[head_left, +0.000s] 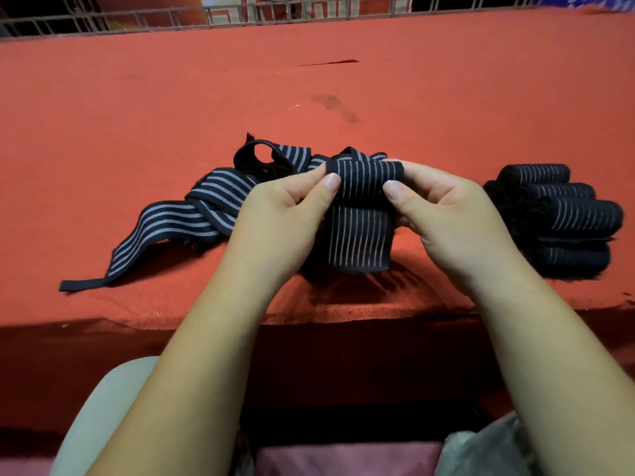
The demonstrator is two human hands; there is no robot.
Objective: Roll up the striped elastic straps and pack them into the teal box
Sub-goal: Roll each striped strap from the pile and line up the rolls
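Observation:
Above the near edge of the red felt table (171, 97) I hold a black strap with thin pale stripes (360, 207). Its top end is folded over into a small roll, and the rest hangs down towards me. My left hand (285, 207) pinches the roll's left end between thumb and fingers. My right hand (443, 204) pinches its right end the same way. A loose black-and-grey striped strap (192, 207) lies tangled on the table to the left, trailing to a thin black tab. No teal box is in view.
Several finished strap rolls (563, 214) are stacked at the right, near the table edge. A metal rail (137, 18) runs along the far side. My knees show below the table's front edge.

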